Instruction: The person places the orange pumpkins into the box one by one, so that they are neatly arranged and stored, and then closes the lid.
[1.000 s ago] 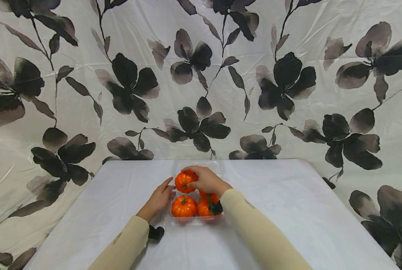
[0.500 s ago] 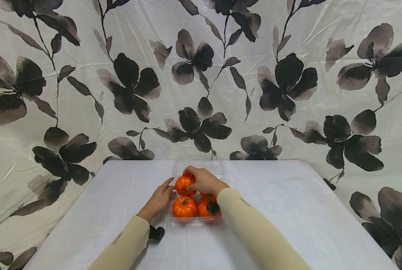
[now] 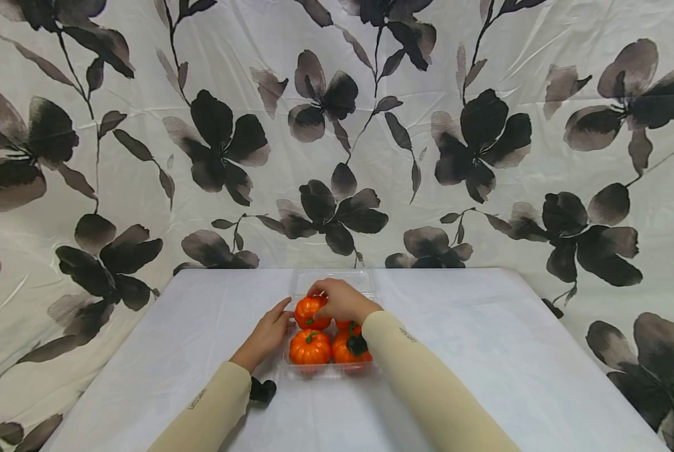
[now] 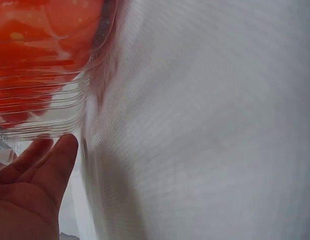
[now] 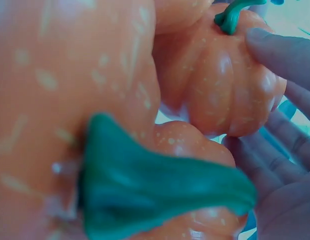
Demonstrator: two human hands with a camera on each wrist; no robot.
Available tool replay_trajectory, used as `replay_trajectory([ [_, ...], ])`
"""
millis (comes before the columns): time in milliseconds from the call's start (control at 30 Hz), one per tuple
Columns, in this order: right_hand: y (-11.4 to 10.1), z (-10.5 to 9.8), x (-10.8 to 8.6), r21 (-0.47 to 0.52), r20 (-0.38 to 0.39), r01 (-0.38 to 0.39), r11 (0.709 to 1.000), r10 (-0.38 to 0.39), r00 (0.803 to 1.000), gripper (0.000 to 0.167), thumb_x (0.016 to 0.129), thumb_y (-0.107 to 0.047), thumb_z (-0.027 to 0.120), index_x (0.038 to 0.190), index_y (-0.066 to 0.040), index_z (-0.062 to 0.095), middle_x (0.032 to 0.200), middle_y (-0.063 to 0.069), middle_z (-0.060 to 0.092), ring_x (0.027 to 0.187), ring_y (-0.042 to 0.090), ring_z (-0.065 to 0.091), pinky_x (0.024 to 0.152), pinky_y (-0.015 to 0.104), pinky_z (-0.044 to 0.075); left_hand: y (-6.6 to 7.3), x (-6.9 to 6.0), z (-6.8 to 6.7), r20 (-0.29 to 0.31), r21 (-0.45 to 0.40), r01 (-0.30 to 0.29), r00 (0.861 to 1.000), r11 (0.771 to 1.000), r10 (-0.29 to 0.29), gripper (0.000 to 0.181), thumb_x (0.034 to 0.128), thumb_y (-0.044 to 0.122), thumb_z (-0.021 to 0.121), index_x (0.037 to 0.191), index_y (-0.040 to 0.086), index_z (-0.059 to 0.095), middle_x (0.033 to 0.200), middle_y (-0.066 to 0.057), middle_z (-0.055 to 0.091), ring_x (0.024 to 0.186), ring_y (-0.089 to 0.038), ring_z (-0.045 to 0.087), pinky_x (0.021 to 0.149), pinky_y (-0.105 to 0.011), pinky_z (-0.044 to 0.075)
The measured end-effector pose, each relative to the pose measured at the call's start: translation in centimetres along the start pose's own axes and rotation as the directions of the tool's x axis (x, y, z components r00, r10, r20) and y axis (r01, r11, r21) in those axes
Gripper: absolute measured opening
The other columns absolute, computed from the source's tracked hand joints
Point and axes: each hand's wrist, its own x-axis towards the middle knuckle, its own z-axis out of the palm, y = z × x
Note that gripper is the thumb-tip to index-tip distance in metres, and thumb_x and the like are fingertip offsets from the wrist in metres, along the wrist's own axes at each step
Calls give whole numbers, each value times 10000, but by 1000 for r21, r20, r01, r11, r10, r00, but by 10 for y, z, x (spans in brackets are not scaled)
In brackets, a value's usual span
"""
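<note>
My right hand point(image 3: 345, 302) grips an orange toy pumpkin point(image 3: 308, 312) with a green stem, thumb on the near side, at the back left of a clear plastic container point(image 3: 328, 370). In the right wrist view, thumb and fingers stand around this pumpkin point(image 5: 220, 82). The front row has a left pumpkin point(image 3: 310, 349) and a right pumpkin point(image 3: 343, 353), partly behind a black wrist device. Another sits at the back right, mostly hidden by my right hand. My left hand point(image 3: 267, 333), fingers extended, touches the container's ribbed left wall point(image 4: 60, 112) with its fingertips.
The container's clear lid point(image 3: 337, 276) lies folded back towards the table's far edge. A white cloth covers the table point(image 3: 455, 326). Behind it hangs a white curtain point(image 3: 404, 207) with dark flowers. A black wrist device point(image 3: 263, 390) is below my left hand.
My right hand has lowered the pumpkin slightly into the back left of the container, and the right forearm has shifted a little left. My left hand has stayed in place.
</note>
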Motion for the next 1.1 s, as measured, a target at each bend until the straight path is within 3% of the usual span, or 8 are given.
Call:
replay_trajectory([
  [600, -8, 1, 4, -120, 11, 41, 992, -40, 999, 272, 820, -157, 762, 1080, -191, 693, 1021, -51, 692, 938, 122, 589, 923, 280, 529, 2, 5, 1, 8, 12, 4, 1000, 1000, -4, 516, 1039, 253, 335, 1532, 115, 273, 1393, -213, 523, 1196, -335, 581, 1077, -551, 395],
  [1100, -9, 0, -2, -200, 56, 80, 977, -70, 996, 338, 847, -195, 745, 1174, -204, 661, 1108, -53, 688, 1006, 122, 605, 975, 293, 510, 3, 5, -9, 77, 3, -31, 997, 1000, 30, 519, 1032, 198, 354, 1524, 56, 267, 1350, -219, 557, 1126, -307, 606, 1002, -486, 490],
])
